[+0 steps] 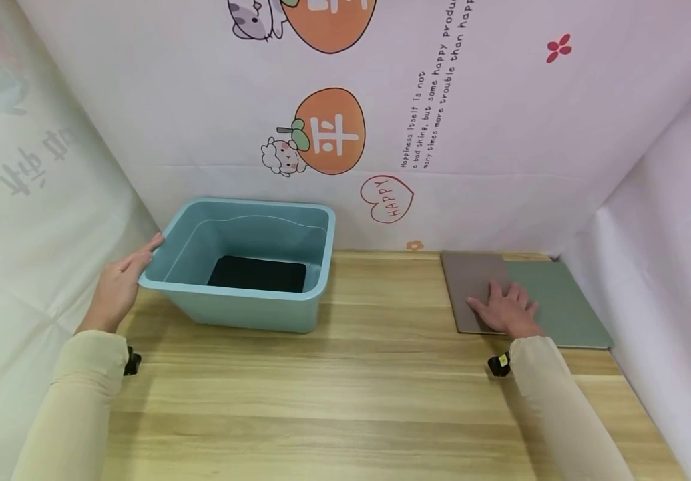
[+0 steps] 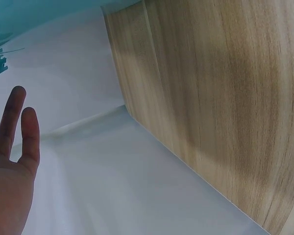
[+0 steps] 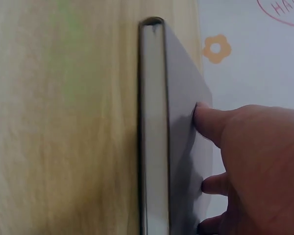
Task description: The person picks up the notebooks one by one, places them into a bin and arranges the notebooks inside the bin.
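A blue-green plastic bin (image 1: 273, 310) stands at the back left, its side also along the top of the left wrist view (image 2: 54, 12). My left hand (image 1: 118, 284) touches the bin's left rim with fingers extended; two straight fingers of that hand (image 2: 12, 191) show in the left wrist view. At the back right, a brown-grey hardcover book (image 1: 471, 284) lies flat, its page edge (image 3: 156, 132) facing the right wrist camera. My right hand (image 1: 506, 310) rests spread fingertips on its cover. Against its right side is a grey-green book or board (image 1: 567, 304).
A flat black rectangular thing (image 1: 258, 274) lies in the bin; its kind cannot be told. Behind the wooden table (image 1: 321, 414) hangs a white printed cloth (image 1: 471, 200), with more white cloth (image 1: 15, 267) along both sides.
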Demonstrator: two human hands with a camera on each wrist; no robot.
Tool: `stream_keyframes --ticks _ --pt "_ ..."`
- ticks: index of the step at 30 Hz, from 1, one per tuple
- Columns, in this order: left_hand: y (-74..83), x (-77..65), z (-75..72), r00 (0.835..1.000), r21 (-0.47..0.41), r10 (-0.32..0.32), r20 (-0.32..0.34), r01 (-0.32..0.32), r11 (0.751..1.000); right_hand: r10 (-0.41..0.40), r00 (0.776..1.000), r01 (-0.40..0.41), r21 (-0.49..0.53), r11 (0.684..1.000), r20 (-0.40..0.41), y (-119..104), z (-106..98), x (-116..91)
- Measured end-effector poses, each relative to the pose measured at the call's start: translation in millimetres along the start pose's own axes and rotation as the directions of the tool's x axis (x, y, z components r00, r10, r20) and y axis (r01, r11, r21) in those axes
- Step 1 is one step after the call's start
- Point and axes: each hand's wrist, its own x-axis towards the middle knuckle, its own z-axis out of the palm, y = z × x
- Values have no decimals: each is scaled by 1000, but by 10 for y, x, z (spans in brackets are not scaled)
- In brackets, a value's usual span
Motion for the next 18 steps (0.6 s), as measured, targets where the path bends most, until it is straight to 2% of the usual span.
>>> stream_keyframes --ticks 9,18 --pt "6 5 -42 1000 0 -19 9 19 1000 -31 999 30 -17 999 -31 -157 73 35" --pt "-29 12 -33 999 5 -32 14 32 999 -59 998 60 28 998 -27 -81 34 28"
